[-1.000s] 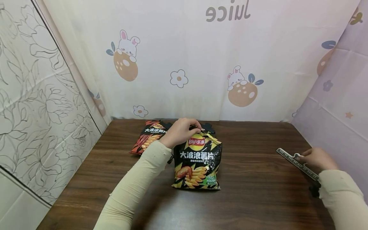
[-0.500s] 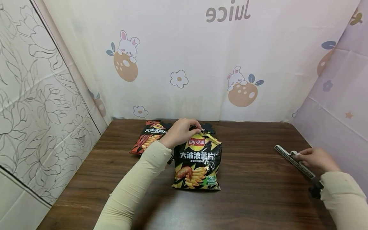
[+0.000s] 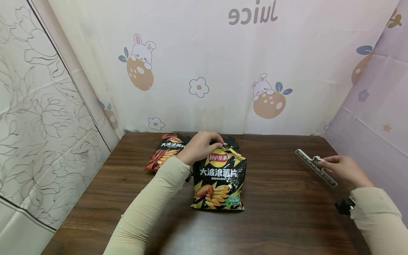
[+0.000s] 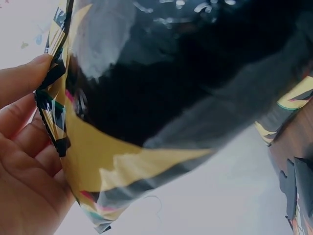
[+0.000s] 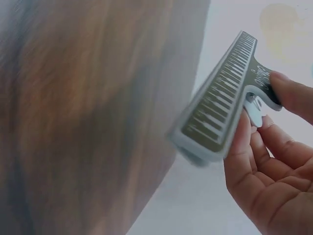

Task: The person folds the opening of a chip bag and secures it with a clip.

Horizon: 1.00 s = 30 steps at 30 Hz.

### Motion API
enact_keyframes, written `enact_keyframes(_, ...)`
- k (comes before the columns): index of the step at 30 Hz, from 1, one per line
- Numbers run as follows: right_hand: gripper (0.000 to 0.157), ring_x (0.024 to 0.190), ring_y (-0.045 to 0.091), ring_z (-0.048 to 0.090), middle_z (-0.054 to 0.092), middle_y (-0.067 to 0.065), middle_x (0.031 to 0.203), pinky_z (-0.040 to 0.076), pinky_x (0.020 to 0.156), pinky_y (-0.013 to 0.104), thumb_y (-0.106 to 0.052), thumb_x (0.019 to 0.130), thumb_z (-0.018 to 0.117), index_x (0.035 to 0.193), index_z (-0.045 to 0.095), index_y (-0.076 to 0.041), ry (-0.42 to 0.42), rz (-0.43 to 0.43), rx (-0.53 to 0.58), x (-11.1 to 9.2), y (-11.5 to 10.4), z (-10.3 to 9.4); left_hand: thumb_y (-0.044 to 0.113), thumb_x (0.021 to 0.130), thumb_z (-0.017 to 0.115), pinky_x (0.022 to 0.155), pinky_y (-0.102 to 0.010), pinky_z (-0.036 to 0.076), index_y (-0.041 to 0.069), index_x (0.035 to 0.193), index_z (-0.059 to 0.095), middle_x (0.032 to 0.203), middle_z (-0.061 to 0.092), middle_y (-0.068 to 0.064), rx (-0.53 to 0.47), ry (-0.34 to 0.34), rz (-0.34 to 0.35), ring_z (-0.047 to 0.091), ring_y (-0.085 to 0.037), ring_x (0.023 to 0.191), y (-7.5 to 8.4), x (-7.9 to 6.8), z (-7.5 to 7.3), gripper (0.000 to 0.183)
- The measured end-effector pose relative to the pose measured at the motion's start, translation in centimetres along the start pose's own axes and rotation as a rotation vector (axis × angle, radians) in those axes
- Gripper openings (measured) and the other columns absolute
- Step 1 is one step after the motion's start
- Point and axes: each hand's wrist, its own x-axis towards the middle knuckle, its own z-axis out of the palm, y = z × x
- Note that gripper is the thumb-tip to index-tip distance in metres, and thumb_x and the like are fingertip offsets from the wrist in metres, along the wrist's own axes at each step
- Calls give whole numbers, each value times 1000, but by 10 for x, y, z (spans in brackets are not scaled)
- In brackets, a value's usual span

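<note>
My left hand point(image 3: 201, 146) pinches the top edge of a black and yellow Lay's potato chip bag point(image 3: 219, 180), which stands upright at the middle of the table. In the left wrist view, the thumb point(image 4: 34, 73) presses on the crumpled, folded top of the bag. On the right side, my right hand point(image 3: 349, 171) pinches a long bag clip point(image 3: 313, 166) by its handles, above the table. Piano keys are printed along the clip's bar, as the right wrist view shows. The back of the bag point(image 4: 161, 73) fills most of the left wrist view.
A red and black chip bag point(image 3: 164, 156) lies at the back left, partly behind the left hand. A black clip-like piece point(image 3: 232, 141) shows behind the standing bag. The brown wooden table point(image 3: 280, 219) meets a printed curtain point(image 3: 223, 60) at its back edge.
My right hand has moved left and a little away from me, carrying the clip toward the bag. The left hand and the bag it holds have stayed put.
</note>
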Motion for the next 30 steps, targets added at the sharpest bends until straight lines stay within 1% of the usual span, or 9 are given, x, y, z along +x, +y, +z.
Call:
enact_keyframes(2, 58, 65, -1, 54, 72, 14, 87, 45, 57, 22, -37, 100, 55, 120, 58, 17, 33, -29, -15, 2, -6, 0, 20, 97, 62, 68, -28, 44, 11, 103, 74, 103, 73, 0, -3, -2, 4, 57, -11, 72, 0, 0, 0, 16)
enact_keyframes(6, 55, 62, 1, 52, 71, 18, 88, 42, 55, 23, -37, 101, 53, 119, 61, 14, 95, -86, -42, 4, -21, 0, 20, 98, 61, 68, -28, 44, 12, 104, 74, 104, 73, 0, -7, -3, 11, 57, -10, 72, 0, 0, -1, 16)
enact_keyframes(10, 50, 63, -5, 49, 71, 19, 90, 41, 57, 21, -35, 100, 55, 118, 63, 11, 140, -134, -49, 4, -39, 0, 20, 99, 60, 67, -27, 44, 13, 105, 74, 105, 73, 0, -5, -4, 14, 56, -10, 70, 0, -1, -2, 16)
enact_keyframes(13, 48, 66, -8, 48, 71, 22, 94, 41, 58, 20, -36, 99, 56, 117, 65, 8, 167, -145, -41, 4, -54, 0, 19, 99, 59, 67, -27, 44, 13, 105, 74, 105, 73, 0, -6, -6, 16, 56, -11, 70, 0, -1, -2, 16)
enact_keyframes(16, 46, 67, -9, 48, 70, 24, 97, 41, 58, 19, -36, 99, 58, 117, 66, 6, 198, -163, -23, 3, -68, 1, 18, 99, 59, 68, -27, 45, 13, 104, 73, 105, 73, 0, -2, -5, 20, 57, -10, 73, 0, -1, -3, 16)
enact_keyframes(20, 42, 69, -15, 45, 69, 27, 101, 39, 59, 17, -33, 97, 60, 116, 67, 4, 249, -215, -24, 0, -87, 1, 17, 99, 60, 69, -27, 46, 13, 105, 74, 106, 73, -1, 2, -4, 24, 58, -10, 75, 1, -1, -3, 16)
enact_keyframes(24, 42, 71, -20, 42, 69, 28, 103, 40, 61, 18, -34, 97, 61, 117, 67, 3, 270, -248, -29, -3, -106, 2, 16, 99, 59, 70, -27, 46, 13, 105, 74, 107, 73, -1, 7, -8, 27, 58, -10, 75, 2, -1, -4, 16)
enact_keyframes(30, 41, 75, -17, 45, 71, 25, 104, 43, 64, 21, -36, 97, 62, 116, 68, 0, 261, -282, -15, -5, -130, 5, 15, 100, 58, 73, -27, 48, 14, 106, 73, 111, 72, -1, 11, -25, 33, 61, -9, 82, 1, -2, -6, 17)
